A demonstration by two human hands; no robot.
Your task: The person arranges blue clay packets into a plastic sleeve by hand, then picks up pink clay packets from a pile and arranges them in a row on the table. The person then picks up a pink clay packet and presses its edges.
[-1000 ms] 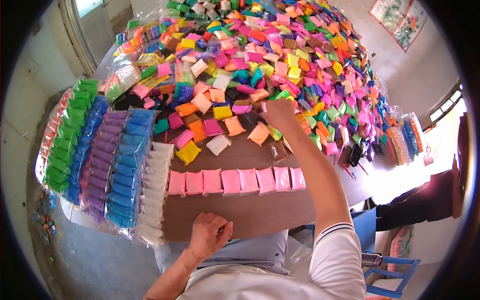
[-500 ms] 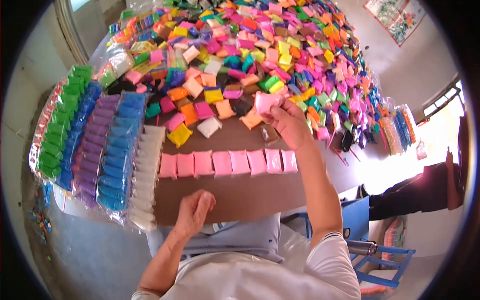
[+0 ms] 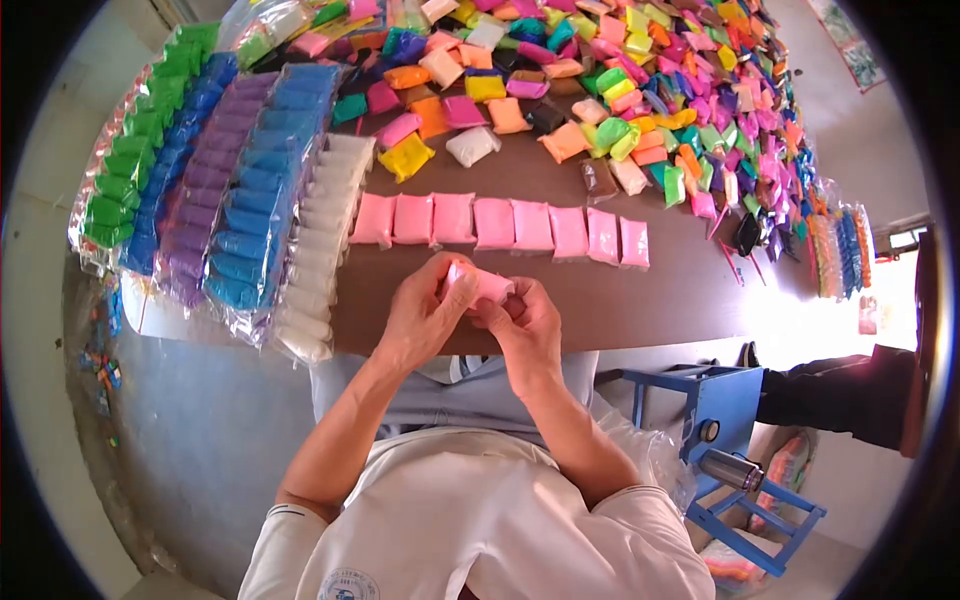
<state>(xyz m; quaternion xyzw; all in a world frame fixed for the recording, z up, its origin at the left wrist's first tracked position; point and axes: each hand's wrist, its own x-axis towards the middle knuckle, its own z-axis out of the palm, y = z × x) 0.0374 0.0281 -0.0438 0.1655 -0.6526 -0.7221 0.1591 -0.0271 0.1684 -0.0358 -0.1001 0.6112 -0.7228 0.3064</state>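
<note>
Both hands meet at the near edge of the brown table point(image 3: 560, 290). My left hand point(image 3: 425, 315) and my right hand point(image 3: 525, 325) together grip one pink packet point(image 3: 480, 284), which is bent between the fingers. Just beyond them a row of several pink packets point(image 3: 500, 225) lies flat side by side on the table. Farther back spreads a large heap of small packets in many colours point(image 3: 640, 90).
Clear bags with stacked green, blue, purple and white packets point(image 3: 240, 190) lie along the table's left side. A blue stool point(image 3: 725, 420) with a metal flask stands at the right. Another person's dark sleeve point(image 3: 850, 395) shows at the far right.
My right hand picked a pink packet from the heap and brought it back to the near edge. My left hand rose from the table edge and took hold of it too.
</note>
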